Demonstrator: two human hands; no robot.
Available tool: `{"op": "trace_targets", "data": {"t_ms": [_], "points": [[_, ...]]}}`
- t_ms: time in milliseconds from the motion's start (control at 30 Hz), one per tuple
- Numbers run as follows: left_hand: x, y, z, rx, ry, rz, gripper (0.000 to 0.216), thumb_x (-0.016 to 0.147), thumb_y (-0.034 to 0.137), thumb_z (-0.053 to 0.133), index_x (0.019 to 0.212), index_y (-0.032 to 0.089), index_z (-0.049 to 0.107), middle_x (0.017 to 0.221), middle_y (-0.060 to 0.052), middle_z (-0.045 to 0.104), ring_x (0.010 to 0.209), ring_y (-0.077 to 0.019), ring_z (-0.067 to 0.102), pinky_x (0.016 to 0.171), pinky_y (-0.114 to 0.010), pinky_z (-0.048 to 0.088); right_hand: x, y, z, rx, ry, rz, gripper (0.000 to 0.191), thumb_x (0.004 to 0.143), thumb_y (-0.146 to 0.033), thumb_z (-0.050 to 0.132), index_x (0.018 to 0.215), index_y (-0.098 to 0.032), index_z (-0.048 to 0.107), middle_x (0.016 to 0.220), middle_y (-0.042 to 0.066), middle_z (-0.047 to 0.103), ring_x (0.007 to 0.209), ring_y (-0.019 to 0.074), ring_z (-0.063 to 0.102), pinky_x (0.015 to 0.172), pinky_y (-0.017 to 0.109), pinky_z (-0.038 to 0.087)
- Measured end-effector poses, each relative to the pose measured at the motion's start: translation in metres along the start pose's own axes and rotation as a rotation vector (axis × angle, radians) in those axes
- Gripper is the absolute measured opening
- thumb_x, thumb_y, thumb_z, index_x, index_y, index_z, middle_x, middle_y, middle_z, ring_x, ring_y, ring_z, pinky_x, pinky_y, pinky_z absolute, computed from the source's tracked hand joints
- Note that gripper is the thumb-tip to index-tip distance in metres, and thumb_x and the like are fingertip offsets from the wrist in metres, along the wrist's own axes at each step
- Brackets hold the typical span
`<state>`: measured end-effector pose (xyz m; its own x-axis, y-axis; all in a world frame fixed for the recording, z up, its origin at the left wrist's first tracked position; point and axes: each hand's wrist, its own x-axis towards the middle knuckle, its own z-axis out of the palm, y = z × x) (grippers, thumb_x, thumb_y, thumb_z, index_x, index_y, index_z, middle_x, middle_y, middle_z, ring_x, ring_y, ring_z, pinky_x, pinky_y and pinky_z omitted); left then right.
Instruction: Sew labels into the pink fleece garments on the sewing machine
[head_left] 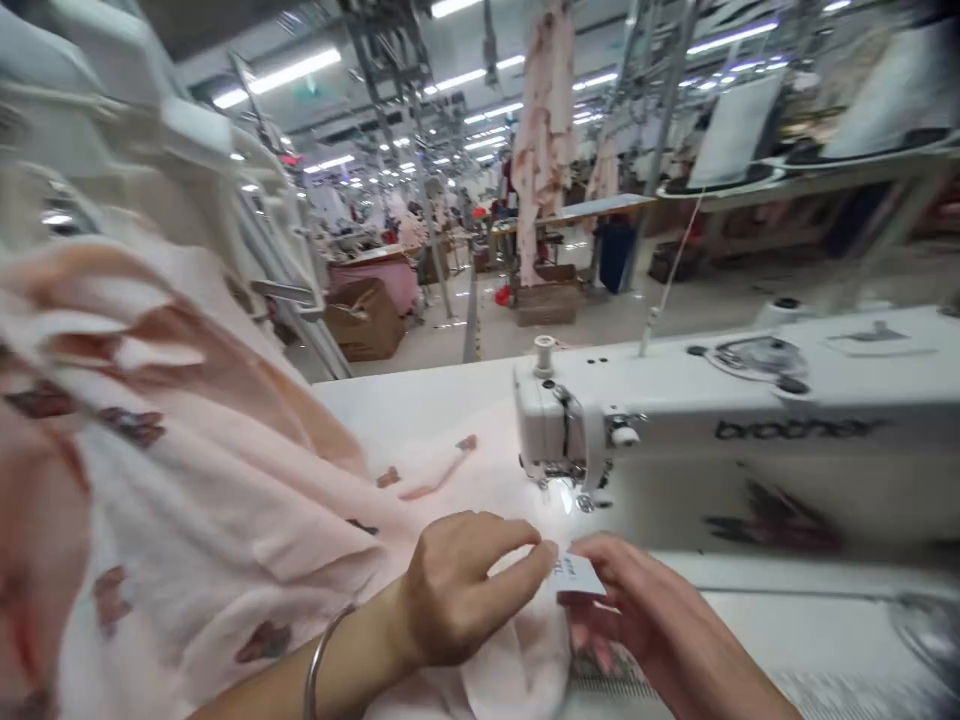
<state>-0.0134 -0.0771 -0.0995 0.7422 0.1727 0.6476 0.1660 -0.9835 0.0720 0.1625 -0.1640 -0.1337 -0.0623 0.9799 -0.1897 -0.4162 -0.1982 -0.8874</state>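
A small white label (577, 574) with dark print lies between my two hands, just in front of the sewing machine's needle area (566, 490). My left hand (469, 590) pinches the label's left edge with thumb and forefinger, above the pale pink fabric (420, 560). From the other side my right hand (637, 610) grips the label, its thumb and fingers closed round the right edge. The fabric, printed with brownish-red motifs, spreads left from under my hands, and part of it hangs down in front of me.
The white sewing machine (675, 400) fills the right side, with thread running up to a cone (735, 130) on a stand. More pink fabric (112, 400) is heaped at left. Beyond the table stand cardboard boxes (367, 320) and hanging printed cloth (541, 140).
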Motion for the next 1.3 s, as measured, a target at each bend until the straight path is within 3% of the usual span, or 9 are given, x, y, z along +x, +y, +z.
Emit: {"op": "trace_targets", "data": {"t_ms": [33, 100, 267, 400, 700, 900, 1033, 1133, 1300], "points": [[-0.004, 0.000, 0.004, 0.022, -0.005, 0.047, 0.029, 0.081, 0.006, 0.055, 0.108, 0.012, 0.061, 0.091, -0.011, 0.068, 0.073, -0.0163, 0.061, 0.060, -0.026, 0.049, 0.003, -0.007, 0.004, -0.027, -0.023, 0.007, 0.039, 0.085, -0.056, 0.051, 0.076, -0.019, 0.056, 0.062, 0.001, 0.056, 0.057, 0.0129, 0.050, 0.052, 0.024, 0.038], [-0.006, -0.003, 0.009, -0.048, -0.009, -0.062, 0.030, 0.082, 0.007, 0.054, 0.110, 0.014, 0.059, 0.093, -0.010, 0.067, 0.077, -0.0152, 0.062, 0.062, -0.024, 0.049, 0.008, -0.012, 0.005, -0.149, -0.005, -0.003, 0.037, 0.085, -0.053, 0.055, 0.072, -0.018, 0.050, 0.057, -0.002, 0.052, 0.054, 0.0101, 0.045, 0.052, 0.022, 0.035], [0.010, -0.007, 0.006, -0.676, -0.256, -0.893, 0.024, 0.089, 0.031, 0.052, 0.106, 0.017, 0.061, 0.097, -0.007, 0.066, 0.081, -0.0136, 0.062, 0.067, -0.022, 0.050, 0.006, -0.009, 0.000, -0.594, 0.118, -0.129, 0.029, 0.089, -0.045, 0.049, 0.076, -0.019, 0.052, 0.061, -0.004, 0.048, 0.056, 0.0103, 0.043, 0.052, 0.023, 0.031], [0.016, -0.003, 0.009, -0.994, -0.298, -1.163, 0.024, 0.078, 0.035, 0.066, 0.084, 0.012, 0.062, 0.077, -0.003, 0.062, 0.070, -0.0117, 0.058, 0.063, -0.021, 0.047, 0.007, -0.008, -0.002, -0.698, 0.114, -0.162, 0.022, 0.089, -0.038, 0.049, 0.077, -0.020, 0.054, 0.066, -0.003, 0.051, 0.061, 0.0107, 0.046, 0.054, 0.023, 0.033], [0.011, 0.000, 0.020, -1.055, -0.283, -1.216, 0.023, 0.077, 0.032, 0.067, 0.080, 0.011, 0.060, 0.072, -0.002, 0.059, 0.067, -0.0100, 0.055, 0.062, -0.020, 0.044, 0.012, 0.000, -0.006, -0.490, 0.138, -0.088, 0.023, 0.085, -0.040, 0.056, 0.077, -0.019, 0.055, 0.068, -0.003, 0.053, 0.064, 0.0119, 0.050, 0.058, 0.023, 0.039], [0.013, -0.005, 0.018, -1.017, -0.273, -1.218, 0.019, 0.077, 0.029, 0.066, 0.076, 0.011, 0.060, 0.070, -0.001, 0.060, 0.062, -0.0096, 0.057, 0.059, -0.020, 0.045, 0.013, 0.004, -0.009, -0.552, 0.139, -0.084, 0.021, 0.087, -0.038, 0.054, 0.079, -0.019, 0.055, 0.070, -0.002, 0.053, 0.065, 0.0127, 0.052, 0.058, 0.023, 0.042], [0.018, -0.026, 0.022, -0.700, -0.187, -1.187, 0.014, 0.076, 0.027, 0.064, 0.076, 0.013, 0.062, 0.066, -0.001, 0.061, 0.062, -0.0110, 0.057, 0.059, -0.021, 0.043, 0.016, 0.036, -0.015, -0.971, 0.200, -0.407, 0.013, 0.091, -0.024, 0.047, 0.097, -0.018, 0.058, 0.092, 0.006, 0.059, 0.084, 0.0190, 0.056, 0.072, 0.032, 0.048], [0.015, -0.041, 0.042, -0.535, -0.275, -1.169, 0.011, 0.077, 0.025, 0.061, 0.074, 0.015, 0.063, 0.066, -0.001, 0.063, 0.063, -0.0128, 0.058, 0.059, -0.022, 0.043, 0.016, 0.063, -0.019, -1.295, 0.212, -0.686, 0.017, 0.089, -0.012, 0.044, 0.097, -0.015, 0.059, 0.097, 0.011, 0.057, 0.093, 0.0242, 0.052, 0.077, 0.039, 0.048], [0.006, -0.044, 0.070, -0.432, -0.438, -1.145, 0.013, 0.079, 0.025, 0.057, 0.070, 0.016, 0.062, 0.066, -0.001, 0.062, 0.063, -0.0138, 0.056, 0.057, -0.023, 0.039, 0.013, 0.073, -0.029, -1.219, 0.244, -0.733, 0.012, 0.087, -0.006, 0.048, 0.091, -0.013, 0.056, 0.101, 0.012, 0.050, 0.097, 0.0238, 0.048, 0.078, 0.038, 0.047]]}}
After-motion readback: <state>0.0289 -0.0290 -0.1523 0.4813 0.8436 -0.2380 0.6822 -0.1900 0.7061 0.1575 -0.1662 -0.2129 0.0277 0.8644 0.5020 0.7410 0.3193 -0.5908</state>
